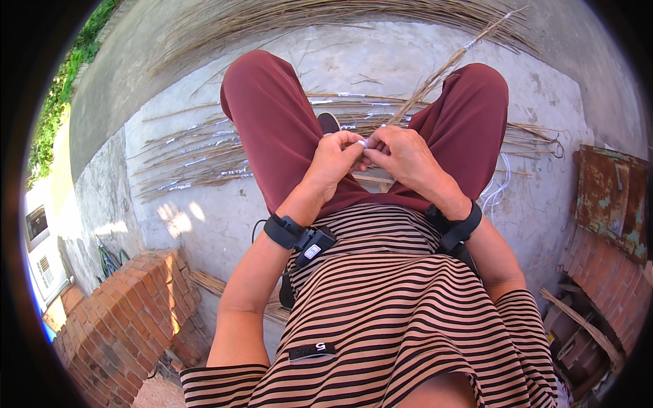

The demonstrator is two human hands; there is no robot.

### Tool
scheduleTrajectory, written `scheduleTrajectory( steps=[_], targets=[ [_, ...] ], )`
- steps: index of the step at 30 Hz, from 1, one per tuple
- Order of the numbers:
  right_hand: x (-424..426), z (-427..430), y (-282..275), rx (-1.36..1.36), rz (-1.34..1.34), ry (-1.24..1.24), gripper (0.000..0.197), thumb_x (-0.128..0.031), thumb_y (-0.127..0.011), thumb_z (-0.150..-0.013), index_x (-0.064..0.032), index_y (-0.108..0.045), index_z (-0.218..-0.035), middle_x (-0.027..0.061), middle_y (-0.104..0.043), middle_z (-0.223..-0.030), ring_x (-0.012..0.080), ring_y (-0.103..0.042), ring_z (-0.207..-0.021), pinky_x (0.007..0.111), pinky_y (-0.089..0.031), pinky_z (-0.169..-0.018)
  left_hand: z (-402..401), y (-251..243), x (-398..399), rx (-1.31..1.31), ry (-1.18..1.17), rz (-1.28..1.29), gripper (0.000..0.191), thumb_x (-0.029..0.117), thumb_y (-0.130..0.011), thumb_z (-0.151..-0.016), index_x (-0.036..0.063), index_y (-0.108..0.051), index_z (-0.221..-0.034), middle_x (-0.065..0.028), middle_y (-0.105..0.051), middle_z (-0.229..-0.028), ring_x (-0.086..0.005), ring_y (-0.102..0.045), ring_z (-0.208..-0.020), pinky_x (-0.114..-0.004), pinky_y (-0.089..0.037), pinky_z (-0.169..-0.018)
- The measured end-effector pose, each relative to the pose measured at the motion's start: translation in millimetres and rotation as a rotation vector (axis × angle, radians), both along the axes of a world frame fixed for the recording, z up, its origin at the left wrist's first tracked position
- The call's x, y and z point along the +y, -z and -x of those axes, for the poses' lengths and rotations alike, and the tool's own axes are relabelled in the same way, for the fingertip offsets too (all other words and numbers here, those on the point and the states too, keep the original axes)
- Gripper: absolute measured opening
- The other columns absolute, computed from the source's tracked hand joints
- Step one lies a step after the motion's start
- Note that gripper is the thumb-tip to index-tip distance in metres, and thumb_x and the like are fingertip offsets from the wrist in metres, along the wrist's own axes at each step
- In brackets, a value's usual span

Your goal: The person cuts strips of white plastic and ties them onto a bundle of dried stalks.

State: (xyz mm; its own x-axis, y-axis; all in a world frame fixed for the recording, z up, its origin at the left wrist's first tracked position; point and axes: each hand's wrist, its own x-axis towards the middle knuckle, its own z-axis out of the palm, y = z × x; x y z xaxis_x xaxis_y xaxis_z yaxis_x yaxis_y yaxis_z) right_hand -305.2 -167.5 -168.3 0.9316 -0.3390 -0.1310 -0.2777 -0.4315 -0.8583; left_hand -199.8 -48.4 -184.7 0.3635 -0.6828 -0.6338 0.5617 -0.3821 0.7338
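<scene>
My left hand (331, 155) and my right hand (405, 153) meet between my knees, fingertips nearly touching. A white strip (363, 144) is pinched at my left thumb and forefinger, close to the right fingertips. From under my right hand a long bundle of thin dry twigs (426, 87) slants up and away past my right knee. A white tie (468, 45) wraps it near its far part. The bundle's near end is hidden by my fingers, which curl about it.
Several tied twig bundles (204, 148) lie on the concrete floor (367, 51) beneath my legs. Loose long twigs (306, 15) spread farther ahead. White strips (497, 186) hang by my right thigh. A brick stack (122, 306) stands at left, a rusty metal panel (609, 199) at right.
</scene>
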Motion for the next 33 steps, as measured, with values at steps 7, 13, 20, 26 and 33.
scheduleTrajectory(
  steps=[7,13,20,26,33],
  targets=[
    [7.9,-0.3,5.4,-0.024,0.239,0.041,0.014,-0.011,-0.061,-0.075,0.0020,-0.058,-0.077,0.0141,-0.058,-0.070,0.0242,-0.059,-0.061,0.032,-0.046,-0.056,-1.1,-1.9,0.5,0.054,0.001,-0.003,0.010,0.007,-0.049,-0.087,-0.0003,-0.053,-0.092,-0.0058,-0.060,-0.075,-0.0097,-0.059,-0.062,-0.020,-0.050,-0.057],
    [6.8,-2.3,7.3,0.019,0.200,0.013,0.015,-0.012,-0.057,-0.075,0.0026,-0.057,-0.075,0.0169,-0.058,-0.071,0.0301,-0.059,-0.064,0.036,-0.046,-0.058,1.1,2.8,3.0,0.008,0.041,0.012,0.011,0.008,-0.048,-0.088,0.0011,-0.051,-0.095,-0.0055,-0.059,-0.085,-0.0105,-0.060,-0.072,-0.022,-0.051,-0.064],
    [0.6,0.7,-1.7,0.095,-0.021,0.106,0.017,-0.014,-0.056,-0.072,0.0038,-0.057,-0.073,0.0184,-0.058,-0.067,0.0297,-0.058,-0.060,0.035,-0.046,-0.057,-0.8,-2.9,4.5,0.025,0.167,0.063,0.013,0.013,-0.048,-0.090,0.0024,-0.048,-0.097,-0.0049,-0.057,-0.086,-0.0099,-0.058,-0.070,-0.021,-0.049,-0.060],
    [0.0,-0.4,3.0,0.096,-0.049,0.158,0.019,-0.014,-0.057,-0.072,0.0044,-0.058,-0.074,0.0175,-0.058,-0.062,0.0252,-0.060,-0.058,0.033,-0.046,-0.055,-4.1,-0.6,3.2,0.078,0.172,0.079,0.013,0.015,-0.048,-0.090,0.0028,-0.050,-0.097,-0.0046,-0.057,-0.080,-0.0086,-0.057,-0.066,-0.020,-0.048,-0.058],
    [-4.3,1.3,0.5,0.087,-0.082,0.133,0.019,-0.014,-0.058,-0.075,0.0053,-0.057,-0.076,0.0162,-0.059,-0.064,0.0229,-0.060,-0.058,0.031,-0.046,-0.055,-7.0,8.7,3.0,0.289,0.110,0.124,0.014,0.014,-0.049,-0.090,0.0014,-0.053,-0.095,-0.0048,-0.058,-0.076,-0.0087,-0.055,-0.064,-0.019,-0.045,-0.057]
  ],
)
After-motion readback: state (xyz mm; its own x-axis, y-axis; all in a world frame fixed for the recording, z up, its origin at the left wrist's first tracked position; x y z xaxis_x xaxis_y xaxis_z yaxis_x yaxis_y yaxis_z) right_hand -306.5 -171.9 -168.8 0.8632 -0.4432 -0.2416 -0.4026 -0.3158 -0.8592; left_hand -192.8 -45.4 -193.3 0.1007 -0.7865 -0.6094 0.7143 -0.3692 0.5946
